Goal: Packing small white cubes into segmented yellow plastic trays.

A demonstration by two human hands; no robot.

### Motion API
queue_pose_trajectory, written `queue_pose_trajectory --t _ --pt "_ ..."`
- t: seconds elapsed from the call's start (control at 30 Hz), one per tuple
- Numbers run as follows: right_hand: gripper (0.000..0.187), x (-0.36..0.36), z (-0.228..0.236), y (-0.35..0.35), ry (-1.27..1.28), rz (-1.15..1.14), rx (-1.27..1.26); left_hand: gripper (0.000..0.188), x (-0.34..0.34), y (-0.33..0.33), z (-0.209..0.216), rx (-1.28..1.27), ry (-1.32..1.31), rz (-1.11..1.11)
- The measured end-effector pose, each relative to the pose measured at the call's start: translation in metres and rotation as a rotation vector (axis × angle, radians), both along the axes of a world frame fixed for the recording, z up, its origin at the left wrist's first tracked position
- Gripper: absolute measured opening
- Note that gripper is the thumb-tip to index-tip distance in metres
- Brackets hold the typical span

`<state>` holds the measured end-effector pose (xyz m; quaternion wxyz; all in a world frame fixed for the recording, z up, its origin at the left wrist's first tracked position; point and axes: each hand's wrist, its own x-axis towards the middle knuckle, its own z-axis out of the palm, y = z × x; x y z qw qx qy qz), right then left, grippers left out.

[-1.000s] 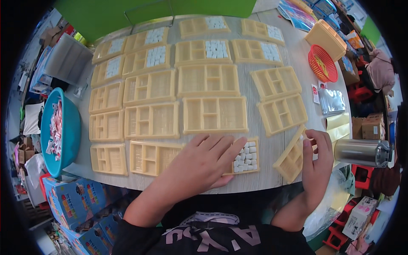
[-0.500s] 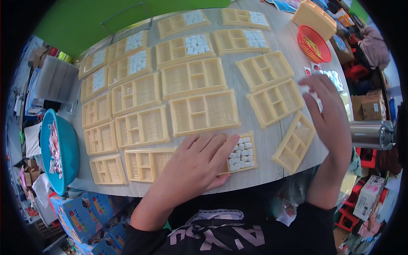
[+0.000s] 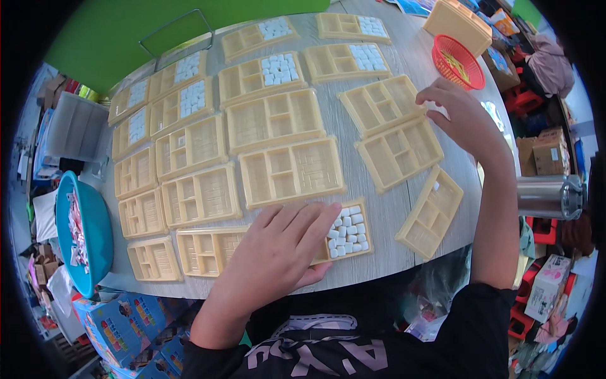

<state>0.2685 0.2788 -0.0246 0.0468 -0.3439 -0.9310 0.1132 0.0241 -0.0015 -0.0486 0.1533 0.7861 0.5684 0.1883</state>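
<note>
My left hand [image 3: 273, 249] lies across a cream plastic compartment tray [image 3: 370, 235] at the near table edge. Its fingers reach toward the far rim and its thumb rests along the near rim. Small white marshmallow-like pieces [image 3: 346, 232] fill the tray's right compartment; the rest is hidden under the hand. At the right, my right hand [image 3: 464, 120] is raised beside two cream trays [image 3: 400, 153], fingers bent and apart, with nothing visible in it. A slanted cream tray [image 3: 428, 215] below it holds a single white piece [image 3: 436, 186].
Rows of similar trays [image 3: 291, 172] cover the table; several far ones contain white pieces [image 3: 279, 68]. A red basket [image 3: 478, 77] with yellow strips stands at the far right. A teal basin [image 3: 95, 237] of small packets is at the left, and a metal canister [image 3: 549, 196] at the right.
My right hand has moved left and farther away, to beside the two right-hand trays. My left hand stays on the near tray. The whole view has shifted slightly.
</note>
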Motion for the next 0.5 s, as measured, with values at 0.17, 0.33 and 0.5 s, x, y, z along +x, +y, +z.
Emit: queue_pose_trajectory --t 0.17,0.33,0.5 --pt "0.010 -0.002 -0.011 0.009 -0.026 0.009 0.063 0.080 0.002 0.001 0.003 0.025 0.038 0.031" --pt "0.008 -0.002 -0.011 0.007 -0.018 0.021 0.122 0.080 0.002 0.003 0.001 0.055 0.016 0.033" --pt "0.012 0.005 0.002 -0.006 0.081 -0.012 0.116 0.081 -0.002 0.001 0.008 0.089 0.000 0.062"
